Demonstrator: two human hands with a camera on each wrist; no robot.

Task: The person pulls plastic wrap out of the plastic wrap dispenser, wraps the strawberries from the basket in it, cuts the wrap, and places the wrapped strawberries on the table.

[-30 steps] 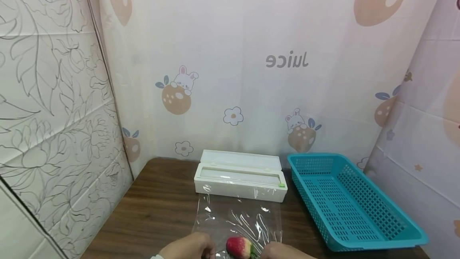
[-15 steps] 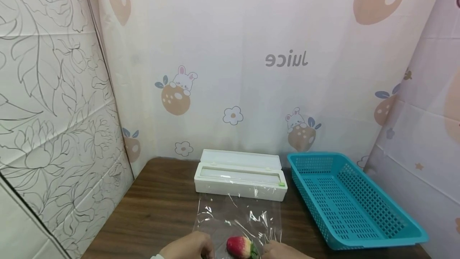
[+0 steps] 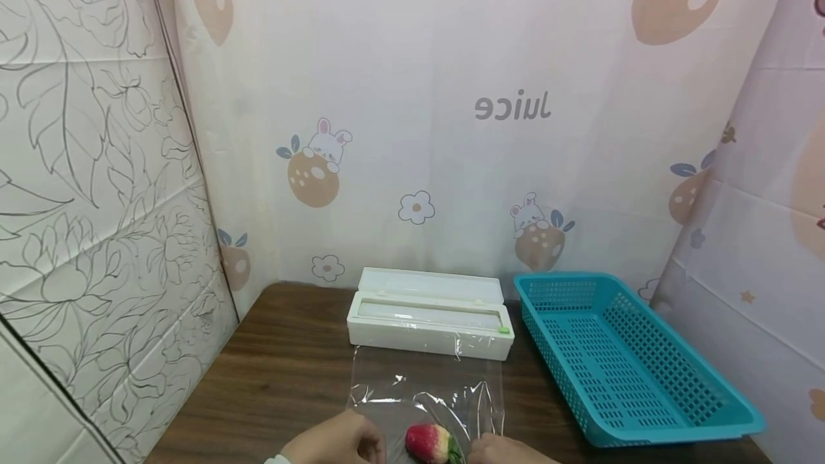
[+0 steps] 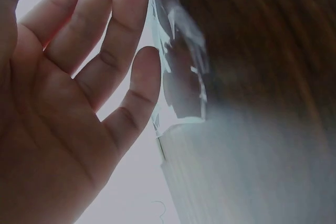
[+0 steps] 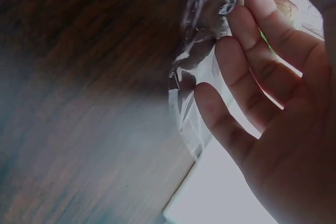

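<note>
A sheet of clear plastic wrap (image 3: 428, 374) runs from the white wrap dispenser (image 3: 428, 339) toward me over the dark wooden table. On the wrap, between my hands, lies a red and cream strawberry (image 3: 427, 442) with green leaves pointing right. My left hand (image 3: 338, 439) holds the wrap's left side with curled fingers. In the left wrist view, film (image 4: 181, 72) bunches beside the ring and little fingers. My right hand (image 3: 505, 450) grips the right side, close to the leaves. Crinkled film (image 5: 194, 72) meets its fingertips in the right wrist view. Thumb contact is hidden on both hands.
The dispenser's lid (image 3: 428, 283) is raised at the back, with a green slider (image 3: 504, 330) at its right end. A teal plastic basket (image 3: 619, 349) stands on the right of the table (image 3: 271, 371). Patterned cloth (image 3: 412, 127) hangs behind and at both sides.
Folds and glare on the plastic wrap have shifted, and its near part looks smoother. The left hand has moved slightly left and up. The strawberry and right hand stay nearly in place.
</note>
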